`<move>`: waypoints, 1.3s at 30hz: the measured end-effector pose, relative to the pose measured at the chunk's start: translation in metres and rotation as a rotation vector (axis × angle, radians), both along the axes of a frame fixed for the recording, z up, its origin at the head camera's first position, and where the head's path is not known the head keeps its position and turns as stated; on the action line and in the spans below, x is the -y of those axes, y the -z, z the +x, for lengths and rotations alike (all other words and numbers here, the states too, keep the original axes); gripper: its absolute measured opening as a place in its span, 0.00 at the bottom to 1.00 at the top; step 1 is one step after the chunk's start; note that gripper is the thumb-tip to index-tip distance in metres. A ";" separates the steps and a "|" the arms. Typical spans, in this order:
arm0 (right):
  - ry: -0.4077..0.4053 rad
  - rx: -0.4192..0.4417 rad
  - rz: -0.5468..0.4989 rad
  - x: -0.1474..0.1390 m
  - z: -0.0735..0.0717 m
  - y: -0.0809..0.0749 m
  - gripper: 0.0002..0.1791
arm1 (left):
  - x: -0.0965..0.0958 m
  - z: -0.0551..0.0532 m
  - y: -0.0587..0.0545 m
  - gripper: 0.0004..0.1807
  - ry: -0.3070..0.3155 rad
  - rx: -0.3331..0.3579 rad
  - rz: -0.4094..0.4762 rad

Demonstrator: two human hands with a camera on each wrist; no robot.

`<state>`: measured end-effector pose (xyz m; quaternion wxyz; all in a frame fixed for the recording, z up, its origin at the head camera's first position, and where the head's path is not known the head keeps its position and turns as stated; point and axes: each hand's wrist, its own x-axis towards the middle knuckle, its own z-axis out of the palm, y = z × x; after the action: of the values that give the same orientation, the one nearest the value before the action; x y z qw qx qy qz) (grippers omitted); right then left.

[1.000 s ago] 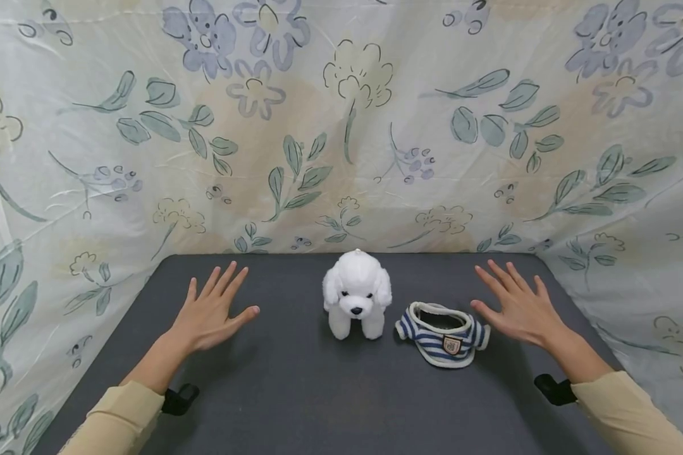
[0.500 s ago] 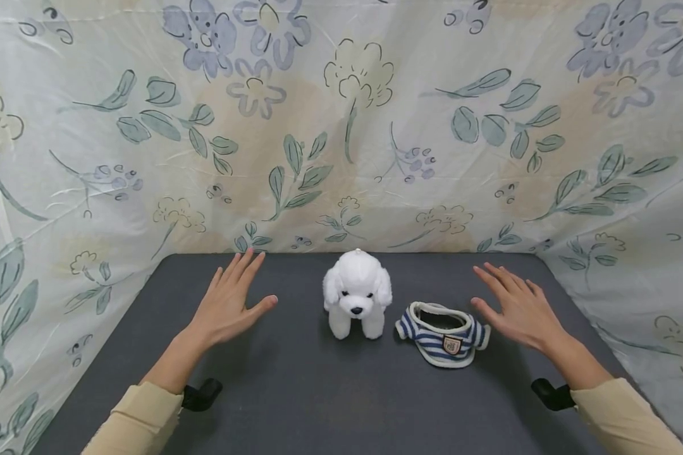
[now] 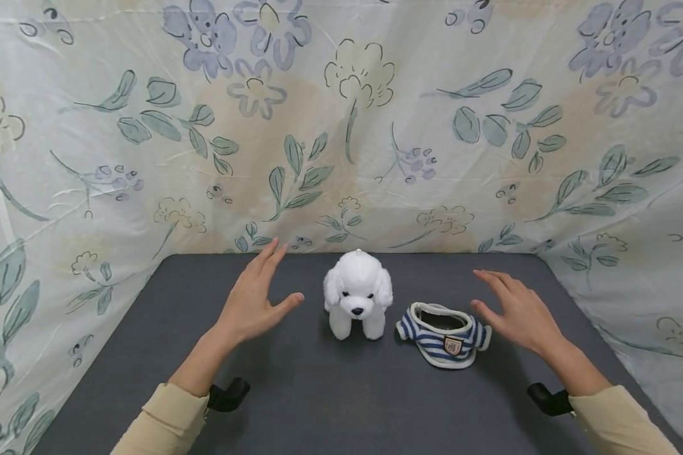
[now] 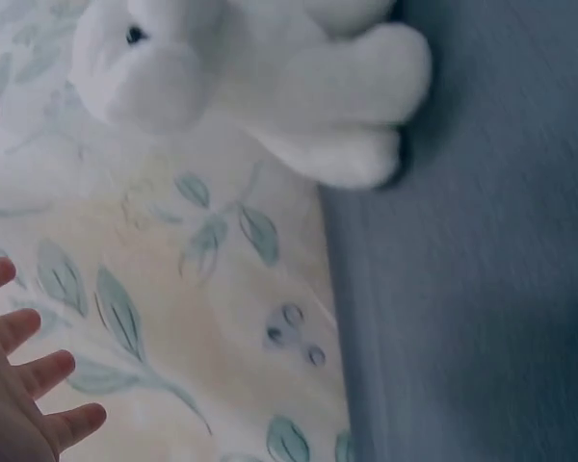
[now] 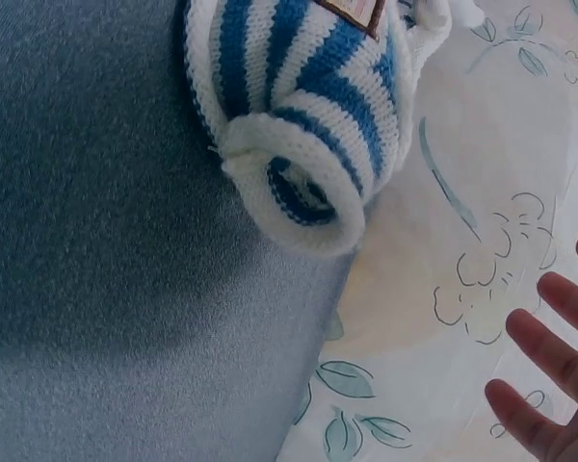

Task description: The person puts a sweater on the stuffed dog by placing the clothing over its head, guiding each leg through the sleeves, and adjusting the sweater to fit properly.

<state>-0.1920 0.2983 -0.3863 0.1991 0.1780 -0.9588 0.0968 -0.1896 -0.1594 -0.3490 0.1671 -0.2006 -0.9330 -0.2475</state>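
Note:
A white plush dog (image 3: pixel 357 294) stands on the dark table, facing the camera. Beside it on the right lies a small blue-and-white striped knitted sweater (image 3: pixel 432 349) with a badge on its front. My left hand (image 3: pixel 253 306) hovers left of the dog, fingers extended and thumb pointing toward it, touching nothing. In the left wrist view the dog (image 4: pixel 299 87) shows from its side, apart from the fingers. My right hand (image 3: pixel 518 313) is held just right of the sweater, fingers stretched out and holding nothing. One sleeve opening of the sweater (image 5: pixel 347 125) faces the right wrist camera.
The dark grey table (image 3: pixel 341 404) carries the dog and the sweater. A floral fabric curtain (image 3: pixel 341 126) hangs behind it and along both sides. Black straps with a wrist camera (image 3: pixel 229 395) sit at each cuff.
My left hand has moved right, closer to the dog. My right hand has turned slightly and its fingers have come closer together. The dog and the sweater have stayed in place.

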 end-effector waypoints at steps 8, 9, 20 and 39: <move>-0.014 -0.066 -0.033 0.004 0.001 0.002 0.29 | -0.030 0.002 -0.004 0.46 0.075 -0.073 0.083; -0.020 -0.074 -0.037 0.005 0.002 0.003 0.28 | -0.034 0.002 -0.004 0.45 0.083 -0.085 0.094; -0.045 -0.084 -0.044 0.007 0.004 0.012 0.25 | -0.074 0.009 -0.008 0.42 0.217 -0.158 0.159; -0.114 -0.115 -0.032 0.003 0.006 0.024 0.25 | -0.140 0.021 -0.005 0.37 0.415 -0.265 0.149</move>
<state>-0.1860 0.2949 -0.4105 0.2507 0.2342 -0.9325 0.1128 -0.1683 -0.0191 -0.3438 0.2478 -0.4055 -0.8211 -0.3163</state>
